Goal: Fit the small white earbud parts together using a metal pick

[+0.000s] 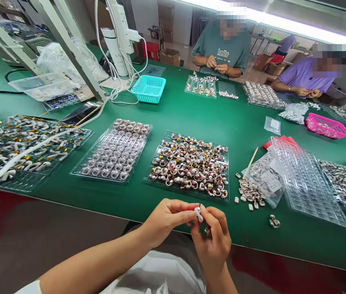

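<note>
A small, glossy white, rounded piece is held by the near edge of the flat green table, the left hand's and right hand's fingertips pinched on it. Looks like 2-handed close work midway, though fingers hide the detail; next calls for steady fingertips. Beyond: 1 clear plastic tray of curved pale pieces.

the left hand and right hand hide part of the small white piece between them. the leftmost tray runs off the left edge. print on the white label is too small to read; two co-workers have blurred heads.
</note>
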Tool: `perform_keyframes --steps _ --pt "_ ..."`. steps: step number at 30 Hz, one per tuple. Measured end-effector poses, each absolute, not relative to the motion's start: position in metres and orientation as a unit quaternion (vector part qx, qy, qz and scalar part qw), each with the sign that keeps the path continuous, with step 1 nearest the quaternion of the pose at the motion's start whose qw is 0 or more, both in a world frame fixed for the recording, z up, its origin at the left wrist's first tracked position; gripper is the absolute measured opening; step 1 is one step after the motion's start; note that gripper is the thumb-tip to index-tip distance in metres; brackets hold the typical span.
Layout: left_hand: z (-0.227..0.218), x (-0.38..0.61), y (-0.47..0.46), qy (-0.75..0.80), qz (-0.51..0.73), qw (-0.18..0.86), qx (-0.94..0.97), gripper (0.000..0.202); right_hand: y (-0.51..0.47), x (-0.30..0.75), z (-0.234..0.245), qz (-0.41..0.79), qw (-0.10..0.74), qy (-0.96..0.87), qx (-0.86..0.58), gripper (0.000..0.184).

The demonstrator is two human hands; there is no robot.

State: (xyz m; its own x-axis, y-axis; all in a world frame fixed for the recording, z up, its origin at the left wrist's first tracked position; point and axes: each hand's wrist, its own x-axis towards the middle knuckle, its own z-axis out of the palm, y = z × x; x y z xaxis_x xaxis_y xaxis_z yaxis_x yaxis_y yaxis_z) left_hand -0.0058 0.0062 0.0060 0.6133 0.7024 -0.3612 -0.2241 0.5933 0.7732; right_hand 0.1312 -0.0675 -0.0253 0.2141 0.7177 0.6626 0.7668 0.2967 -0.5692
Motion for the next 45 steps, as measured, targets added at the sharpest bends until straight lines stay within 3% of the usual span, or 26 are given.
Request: perform_keyframes --steps 4,7,12,20,34,42,45 --pt "0.007 -0.007 0.01 0.353 0.28 0.827 0.337 0.025 -0.069 0.133 -0.025 0.032 0.522 -0.634 -0.569 0.034" --pt "0.009 -0.011 0.016 0.354 0.261 0.835 0.33 0.026 -0.07 0.144 -0.02 0.143 0.521 -0.646 -0.539 0.037" --pt "0.01 -0.018 0.021 0.343 0.232 0.844 0.342 0.028 -0.07 0.165 -0.014 0.358 0.524 -0.589 -0.501 0.03" --pt "0.015 -0.02 0.023 0.334 0.179 0.856 0.351 0.045 -0.052 0.172 -0.001 0.478 0.463 -0.598 -0.446 0.024" --pt "0.011 -0.023 0.028 0.319 0.151 0.865 0.356 0.04 -0.061 0.156 -0.012 0.394 0.516 -0.595 -0.474 0.022" --pt "0.017 -0.027 0.041 0.309 0.037 0.868 0.388 0.051 -0.055 0.161 0.004 0.39 0.383 -0.699 -0.461 0.023" --pt "0.02 -0.026 0.043 0.321 0.03 0.867 0.379 0.055 -0.054 0.162 0.008 0.393 0.37 -0.707 -0.457 0.024"
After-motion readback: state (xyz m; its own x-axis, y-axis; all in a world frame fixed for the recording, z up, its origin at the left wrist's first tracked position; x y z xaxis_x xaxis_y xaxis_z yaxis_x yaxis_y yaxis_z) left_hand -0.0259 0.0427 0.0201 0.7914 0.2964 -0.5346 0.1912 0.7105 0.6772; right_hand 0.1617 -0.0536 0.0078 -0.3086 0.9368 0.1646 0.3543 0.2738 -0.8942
